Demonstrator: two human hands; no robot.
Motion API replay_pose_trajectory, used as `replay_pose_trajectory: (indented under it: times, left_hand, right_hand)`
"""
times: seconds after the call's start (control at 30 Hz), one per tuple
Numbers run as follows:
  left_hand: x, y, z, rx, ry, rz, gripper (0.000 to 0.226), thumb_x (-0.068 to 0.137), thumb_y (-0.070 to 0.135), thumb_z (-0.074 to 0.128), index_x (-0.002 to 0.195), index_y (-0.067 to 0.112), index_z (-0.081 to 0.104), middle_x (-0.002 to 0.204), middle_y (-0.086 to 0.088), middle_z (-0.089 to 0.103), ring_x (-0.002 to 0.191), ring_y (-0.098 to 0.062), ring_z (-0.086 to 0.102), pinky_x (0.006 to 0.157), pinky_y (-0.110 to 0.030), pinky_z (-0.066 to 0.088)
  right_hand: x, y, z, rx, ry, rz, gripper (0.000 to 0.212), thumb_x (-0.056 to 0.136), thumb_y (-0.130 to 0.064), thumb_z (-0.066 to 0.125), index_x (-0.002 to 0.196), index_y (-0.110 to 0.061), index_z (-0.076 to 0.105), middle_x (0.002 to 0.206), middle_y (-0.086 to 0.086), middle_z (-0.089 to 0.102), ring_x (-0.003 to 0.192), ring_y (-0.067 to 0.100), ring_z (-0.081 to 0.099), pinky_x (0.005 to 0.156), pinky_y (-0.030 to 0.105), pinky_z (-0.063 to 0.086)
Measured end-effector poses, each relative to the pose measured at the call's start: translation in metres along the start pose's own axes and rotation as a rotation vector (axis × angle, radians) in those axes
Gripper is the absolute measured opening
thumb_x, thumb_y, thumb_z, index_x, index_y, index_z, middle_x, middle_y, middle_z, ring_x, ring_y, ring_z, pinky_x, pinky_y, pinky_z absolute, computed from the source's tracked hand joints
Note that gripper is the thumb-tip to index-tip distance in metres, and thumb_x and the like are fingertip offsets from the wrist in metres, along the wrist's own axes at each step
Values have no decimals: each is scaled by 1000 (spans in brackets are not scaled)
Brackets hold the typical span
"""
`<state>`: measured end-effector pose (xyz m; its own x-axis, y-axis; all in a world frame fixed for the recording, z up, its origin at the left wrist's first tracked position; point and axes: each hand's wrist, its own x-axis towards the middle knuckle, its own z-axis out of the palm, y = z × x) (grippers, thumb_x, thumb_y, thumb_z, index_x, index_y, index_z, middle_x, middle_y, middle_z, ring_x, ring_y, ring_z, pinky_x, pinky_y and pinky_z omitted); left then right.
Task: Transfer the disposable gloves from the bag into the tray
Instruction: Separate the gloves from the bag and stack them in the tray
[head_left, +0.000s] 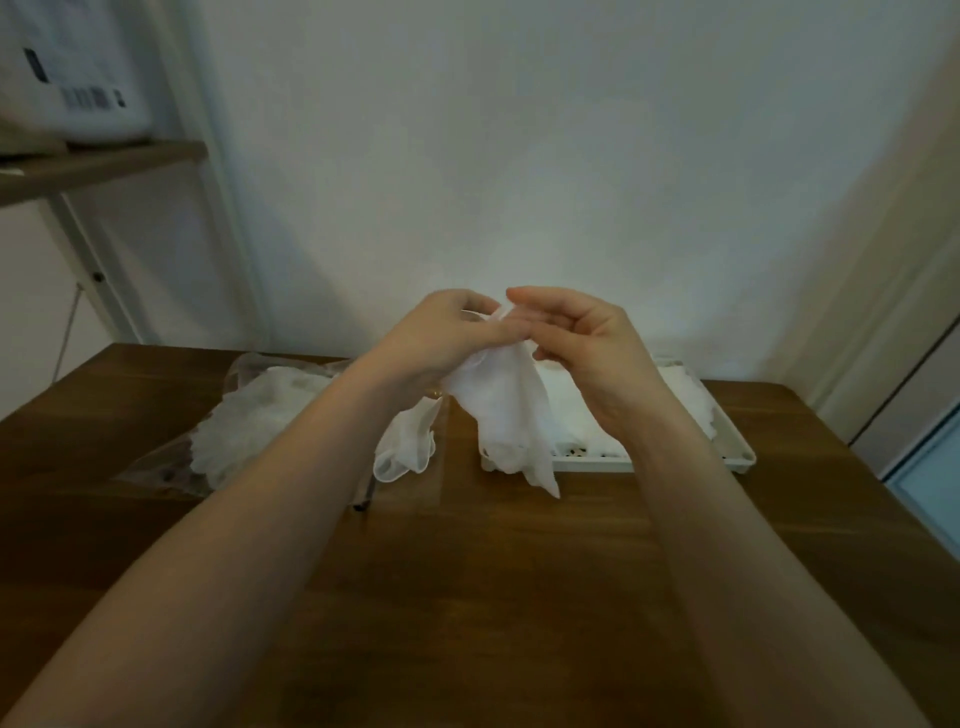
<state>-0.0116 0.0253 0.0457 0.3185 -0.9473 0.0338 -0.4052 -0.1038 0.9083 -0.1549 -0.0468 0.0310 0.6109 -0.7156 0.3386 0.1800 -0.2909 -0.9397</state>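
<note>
Two hands meet above the desk (493, 597): the left hand (441, 338) and right hand (582, 343) each pinch thin white gloves (504, 410), which droop between the bag (249, 415) and the tray (727, 452). They look feather-light, limp and clingy, so pinching a cuff edge seems wisest. One bag holds a heap; one tray holds another. Exact glove counts cannot be told, though at least two hang from the grip.

Your gloves (506, 415) look like thin translucent plastic film, crinkled. The bag (156, 462) is clear glossy plastic, the tray (737, 452) smooth white plastic. Desk (493, 571): dark wood grain, matt.
</note>
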Motion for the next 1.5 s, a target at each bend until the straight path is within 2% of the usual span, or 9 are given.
replay_pose_trajectory:
  times: [0.27,0.43,0.7,0.93,1.07,1.17,1.23,1.33,1.5]
  left_hand:
    - [2,23,14,-239,-138,57,16,95,18,51,83,14,60,71,0,57,60,-9,56,51,-18,46]
    - [11,31,29,-278,-220,99,15,95,17,49,83,16,56,68,2,54,58,-8,52,50,-17,43]
    - [43,27,74,-226,-52,55,17,98,24,47,85,15,51,72,0,53,61,-12,52,57,-25,40]
    - [64,-6,105,126,85,-74,24,101,36,33,99,15,43,84,1,45,81,-18,46,67,-31,37]
    - [77,-20,110,388,149,-160,27,102,34,30,106,9,39,79,-8,48,65,-17,46,48,-26,29]
    - [90,-33,111,461,197,-147,34,102,27,33,119,-2,38,97,-20,59,75,-20,56,48,-24,29]
    - [99,-42,112,515,226,-154,35,102,26,34,121,-4,35,103,-22,62,74,-25,54,49,-26,33]
    - [111,-54,114,647,242,-152,35,102,27,33,120,-2,35,103,-20,62,74,-27,52,57,-33,38]
    - [119,-66,118,871,222,-122,32,102,24,32,124,0,32,106,-19,62,90,-33,60,61,-35,40]
  right_hand:
    - [0,36,-37,-1,-308,233,55,79,-48,63,124,-16,57,123,1,62,122,17,53,112,43,29]
    - [1,39,-69,70,-460,330,51,57,-41,84,96,-13,70,94,-1,71,93,15,64,81,25,52]
    - [5,35,-144,-31,-589,535,46,68,-19,75,111,-10,63,102,10,71,89,23,69,69,29,56]
    - [19,47,-197,-34,-233,676,27,78,-12,70,103,-1,63,93,12,72,76,23,70,64,32,60]
    - [48,59,-188,-596,-48,589,14,85,-19,68,84,-5,64,77,3,63,63,13,59,50,20,50]
    - [67,74,-170,-1103,-24,550,24,84,-21,66,98,-1,64,94,10,64,85,26,62,68,30,51]
    - [63,81,-148,-1470,56,341,30,89,-21,57,116,-9,58,118,12,59,108,31,55,88,36,42]
    - [43,92,-110,-1348,-92,-152,45,93,-26,55,134,-10,47,142,13,43,132,32,35,111,38,19]
    - [25,124,-102,-1465,-548,209,92,82,-70,45,151,-28,0,160,-1,-3,146,27,-9,111,54,-16]
